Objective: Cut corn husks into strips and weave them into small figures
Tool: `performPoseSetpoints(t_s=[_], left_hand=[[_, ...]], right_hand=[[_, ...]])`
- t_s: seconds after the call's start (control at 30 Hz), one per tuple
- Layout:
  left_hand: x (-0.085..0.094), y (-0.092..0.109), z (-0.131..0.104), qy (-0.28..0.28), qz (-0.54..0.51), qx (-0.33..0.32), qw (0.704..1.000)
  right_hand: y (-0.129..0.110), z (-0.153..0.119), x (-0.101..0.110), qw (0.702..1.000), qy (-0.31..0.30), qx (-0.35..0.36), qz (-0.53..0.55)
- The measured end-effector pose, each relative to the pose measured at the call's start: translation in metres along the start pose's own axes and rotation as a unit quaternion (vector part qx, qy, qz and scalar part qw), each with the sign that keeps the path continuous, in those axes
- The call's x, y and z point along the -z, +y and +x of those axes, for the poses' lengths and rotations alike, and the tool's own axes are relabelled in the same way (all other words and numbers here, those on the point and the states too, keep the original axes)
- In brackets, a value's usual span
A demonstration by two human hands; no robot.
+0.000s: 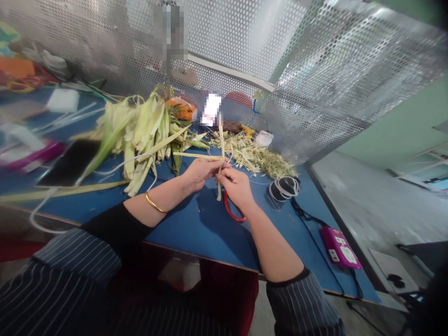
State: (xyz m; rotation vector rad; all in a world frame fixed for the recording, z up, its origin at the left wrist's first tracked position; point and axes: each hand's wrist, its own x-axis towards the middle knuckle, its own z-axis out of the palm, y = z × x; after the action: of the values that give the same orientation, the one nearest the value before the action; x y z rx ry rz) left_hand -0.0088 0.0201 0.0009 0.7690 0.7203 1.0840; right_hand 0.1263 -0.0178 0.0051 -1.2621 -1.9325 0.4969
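Note:
My left hand [200, 173] and my right hand [237, 184] meet above the blue table, both closed on pale dried leaf strips [221, 137]. One strip stands up from between the fingers, another sticks out to the left, and a short end hangs below. Where the strips cross, the fingertips partly hide them. Beneath my right hand shows a red loop handle [234, 211], probably of scissors; the rest is hidden. A large bundle of pale green husk leaves [135, 126] lies beyond my left forearm. Shredded leaf scraps [252, 151] are heaped behind my right hand.
On the blue table [210, 238] a dark tablet [72, 161] with a white cable lies left. A dark spool with white cord [285, 187] and a purple power strip [339, 247] are right. A lit phone [212, 109] leans before the perforated metal screen [227, 37].

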Motion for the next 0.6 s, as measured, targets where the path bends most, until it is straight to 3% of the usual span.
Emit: performPoseSetpoints(t_s=[0.07,0.17,0.23,0.37,0.6], left_hand=[[0.002,0.002,0.002,0.002,-0.003,0.001,1.0],[0.004,0.01,0.003,0.006,-0.014,0.02,1.0],[0.003,0.015,0.001,-0.017,-0.025,0.044,0.999],[0.001,0.019,-0.005,-0.059,-0.035,0.06,0.996],[-0.001,0.005,-0.001,0.015,0.086,-0.01,0.996]], right_hand=[[-0.002,-0.002,0.002,0.999,0.026,0.017,-0.021],[0.0,-0.001,0.007,0.988,0.142,0.018,-0.057],[0.005,0.002,0.008,0.98,0.188,0.002,-0.066],[0.014,0.006,0.003,0.994,0.1,-0.033,-0.028],[0.01,0.0,0.0,0.994,0.061,-0.007,-0.086]])
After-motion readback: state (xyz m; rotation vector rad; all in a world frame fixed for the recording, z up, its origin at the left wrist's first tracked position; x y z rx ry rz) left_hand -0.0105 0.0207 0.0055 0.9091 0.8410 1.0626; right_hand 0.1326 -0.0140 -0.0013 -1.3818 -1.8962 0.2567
